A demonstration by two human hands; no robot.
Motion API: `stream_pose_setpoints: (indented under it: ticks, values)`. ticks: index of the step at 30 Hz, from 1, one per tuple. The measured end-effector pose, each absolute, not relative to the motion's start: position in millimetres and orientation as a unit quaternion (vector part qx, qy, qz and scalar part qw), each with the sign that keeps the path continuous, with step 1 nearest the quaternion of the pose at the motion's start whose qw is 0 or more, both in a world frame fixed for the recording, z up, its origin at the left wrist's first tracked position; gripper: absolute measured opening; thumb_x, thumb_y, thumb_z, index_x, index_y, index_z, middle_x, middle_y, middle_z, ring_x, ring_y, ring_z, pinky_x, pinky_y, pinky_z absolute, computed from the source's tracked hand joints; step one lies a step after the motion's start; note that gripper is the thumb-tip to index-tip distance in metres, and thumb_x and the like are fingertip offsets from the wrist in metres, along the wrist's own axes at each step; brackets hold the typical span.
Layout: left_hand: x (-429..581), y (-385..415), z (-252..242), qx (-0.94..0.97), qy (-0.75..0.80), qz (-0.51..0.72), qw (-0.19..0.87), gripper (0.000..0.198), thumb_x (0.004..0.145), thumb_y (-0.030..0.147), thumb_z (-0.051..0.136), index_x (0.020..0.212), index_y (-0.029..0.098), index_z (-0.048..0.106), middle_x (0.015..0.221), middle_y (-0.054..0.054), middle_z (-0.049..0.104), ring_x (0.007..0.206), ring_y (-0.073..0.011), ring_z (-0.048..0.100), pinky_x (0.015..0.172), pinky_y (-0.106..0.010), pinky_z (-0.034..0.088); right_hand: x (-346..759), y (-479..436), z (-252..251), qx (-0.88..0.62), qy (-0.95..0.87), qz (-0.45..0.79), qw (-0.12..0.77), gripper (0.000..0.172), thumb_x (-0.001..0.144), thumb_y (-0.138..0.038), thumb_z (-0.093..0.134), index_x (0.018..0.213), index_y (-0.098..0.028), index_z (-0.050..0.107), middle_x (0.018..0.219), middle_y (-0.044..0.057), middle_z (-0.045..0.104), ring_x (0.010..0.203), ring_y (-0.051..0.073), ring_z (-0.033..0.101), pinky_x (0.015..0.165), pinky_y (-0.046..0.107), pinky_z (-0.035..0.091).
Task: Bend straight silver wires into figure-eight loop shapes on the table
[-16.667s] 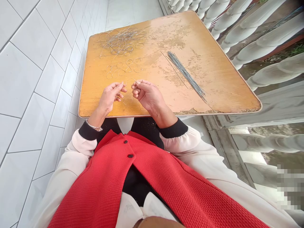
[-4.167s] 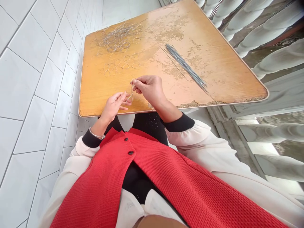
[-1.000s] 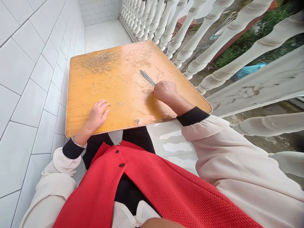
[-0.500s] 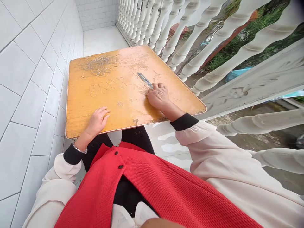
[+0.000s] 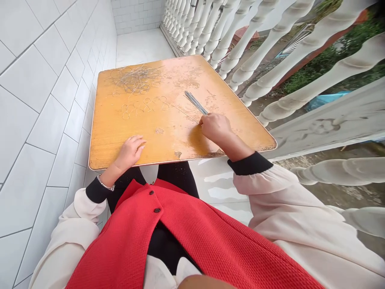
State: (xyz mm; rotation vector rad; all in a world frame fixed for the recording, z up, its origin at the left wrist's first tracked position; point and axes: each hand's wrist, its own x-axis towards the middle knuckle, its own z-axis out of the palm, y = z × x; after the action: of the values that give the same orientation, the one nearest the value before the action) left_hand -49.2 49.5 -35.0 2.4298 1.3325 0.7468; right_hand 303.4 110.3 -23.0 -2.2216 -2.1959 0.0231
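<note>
My right hand (image 5: 215, 126) lies on the worn wooden table (image 5: 114, 136), its fingers curled and pinched at the near end of a bundle of straight thin wires (image 5: 195, 102). A single wire runs from its fingertips toward the table's middle. My left hand (image 5: 130, 150) rests near the table's front edge, fingers loosely together and lying flat, with nothing in it. A row of bent wire loops (image 5: 144, 107) lies in front of the hands, and a tangled heap of wire pieces (image 5: 135, 78) sits at the far left.
A white tiled wall runs along the left of the table. A white balustrade (image 5: 255, 52) stands close along the right, with greenery beyond it. White floor tiles stretch past the table's far edge. I wear a red vest over pale sleeves.
Seconds ago both hands held a bent wire between them near the front edge. Since then the right hand has gone to the wire bundle, and the left has settled flat on the table.
</note>
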Motion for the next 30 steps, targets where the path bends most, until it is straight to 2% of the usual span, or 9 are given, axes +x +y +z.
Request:
stream_pose_setpoints:
  ticks: [3,7,12,16,19,21,24,27,30]
  values:
    - [-49,51,-39,0.845,0.449,0.265,0.120,0.024,0.094,0.013,0.058,0.110,0.015,0.075,0.128,-0.013,0.074,0.121,-0.0262,0.069,0.110,-0.047,0.054,302,129,-16,-0.734,-0.674,0.014,-0.082,0.040,0.080,-0.013,0.056,0.116,-0.012,0.073,0.115,0.021,0.072,0.100,0.036,0.067,0.078,0.041,0.050]
    - [-57,55,-36,0.852,0.439,0.265,0.105,0.023,0.094,0.015,0.059,0.111,0.015,0.075,0.127,-0.013,0.075,0.120,-0.0257,0.070,0.108,-0.046,0.056,303,137,-7,-0.724,-0.683,0.043,-0.086,0.041,0.080,-0.014,0.060,0.119,-0.009,0.070,0.114,0.021,0.073,0.100,0.034,0.069,0.076,0.037,0.051]
    - [-80,76,-15,0.816,0.485,0.310,0.055,0.028,0.098,0.019,0.054,0.120,0.016,0.070,0.127,-0.012,0.075,0.120,-0.0226,0.070,0.108,-0.040,0.056,299,124,12,-0.727,-0.683,0.065,-0.019,0.044,0.078,-0.008,0.060,0.121,-0.008,0.069,0.112,0.021,0.074,0.108,0.036,0.069,0.083,0.038,0.052]
    - [-80,100,3,0.811,0.493,0.314,-0.031,0.041,0.098,0.016,0.050,0.137,0.017,0.061,0.149,-0.016,0.061,0.133,-0.0263,0.061,0.113,-0.043,0.051,246,105,41,-0.662,-0.735,0.099,0.104,0.038,0.075,-0.006,0.058,0.110,-0.014,0.072,0.091,0.013,0.075,0.089,0.027,0.070,0.078,0.034,0.051]
    - [-71,117,10,0.849,0.453,0.271,-0.017,0.044,0.098,0.010,0.039,0.133,0.022,0.062,0.151,-0.013,0.059,0.125,-0.0247,0.061,0.105,-0.041,0.053,192,99,55,-0.556,-0.801,0.199,0.095,0.039,0.072,-0.001,0.057,0.106,-0.015,0.072,0.082,0.007,0.074,0.076,0.020,0.067,0.072,0.029,0.050]
    - [-72,127,11,0.857,0.450,0.251,-0.010,0.040,0.099,0.011,0.036,0.121,0.021,0.068,0.143,-0.014,0.064,0.120,-0.0246,0.062,0.100,-0.040,0.054,168,100,58,-0.522,-0.818,0.222,0.091,0.040,0.073,0.001,0.056,0.106,-0.015,0.072,0.081,0.005,0.073,0.072,0.018,0.065,0.069,0.027,0.048]
    - [-85,139,10,0.853,0.463,0.242,-0.006,0.031,0.099,0.016,0.039,0.099,0.018,0.069,0.110,-0.014,0.072,0.110,-0.0248,0.062,0.093,-0.038,0.053,157,108,55,-0.500,-0.828,0.236,0.093,0.039,0.073,0.002,0.057,0.104,-0.016,0.073,0.078,0.004,0.072,0.067,0.016,0.062,0.066,0.027,0.047]
    - [-99,148,8,0.849,0.460,0.258,-0.024,0.028,0.100,0.017,0.039,0.093,0.019,0.067,0.095,-0.011,0.069,0.104,-0.0235,0.061,0.092,-0.037,0.052,161,118,46,-0.493,-0.822,0.256,0.127,0.034,0.075,-0.002,0.062,0.103,-0.016,0.075,0.080,0.004,0.073,0.069,0.016,0.064,0.067,0.027,0.049]
    - [-105,155,10,0.834,0.471,0.285,-0.043,0.027,0.100,0.016,0.040,0.094,0.018,0.067,0.091,-0.010,0.067,0.103,-0.0230,0.060,0.093,-0.036,0.050,163,130,35,-0.490,-0.801,0.290,0.184,0.016,0.081,-0.014,0.070,0.094,-0.016,0.078,0.081,0.006,0.075,0.069,0.016,0.065,0.065,0.028,0.050]
